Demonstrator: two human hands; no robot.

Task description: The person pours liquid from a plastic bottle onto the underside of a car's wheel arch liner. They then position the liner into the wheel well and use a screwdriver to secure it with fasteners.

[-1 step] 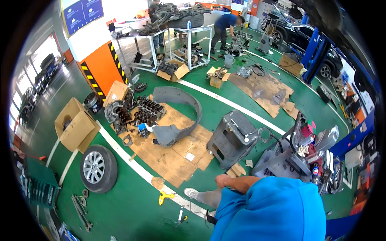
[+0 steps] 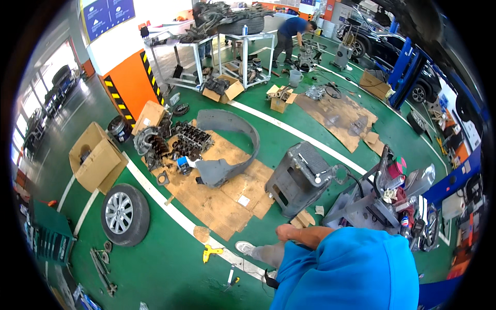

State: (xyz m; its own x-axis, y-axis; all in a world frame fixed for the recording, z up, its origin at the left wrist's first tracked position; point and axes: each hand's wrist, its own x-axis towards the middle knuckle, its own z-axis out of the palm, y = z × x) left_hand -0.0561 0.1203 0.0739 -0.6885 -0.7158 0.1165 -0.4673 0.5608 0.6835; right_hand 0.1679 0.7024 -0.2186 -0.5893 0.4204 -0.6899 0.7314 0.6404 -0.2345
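Observation:
My right hand (image 2: pixel 284 232) is closed in front of my blue shirt, above my grey trouser leg (image 2: pixel 269 254) and pale shoe (image 2: pixel 245 248). Whether anything is inside its fingers is hidden. My left hand does not show. Nearest to the right hand are a torn piece of cardboard (image 2: pixel 303 219) and a grey plastic bin-like housing (image 2: pixel 297 178) with tools on top. On the floor to the left lie a yellow glue gun (image 2: pixel 211 253) and a knife-like tool (image 2: pixel 231 276). Flattened cardboard (image 2: pixel 227 209) carries a curved grey wheel-arch liner (image 2: pixel 253 137) and a cylinder head (image 2: pixel 191 140).
A wheel (image 2: pixel 125 214) lies at left, below an open cardboard box (image 2: pixel 97 160). Grey crates (image 2: pixel 356 206) full of bottles and parts stand at right. White frames (image 2: pixel 199 64) hold parts at the back. Farther off, a person in dark blue (image 2: pixel 290 32) bends over machinery near a blue lift post (image 2: pixel 405 67).
The whole view has shifted very slightly. My right hand and the things around it have not visibly moved.

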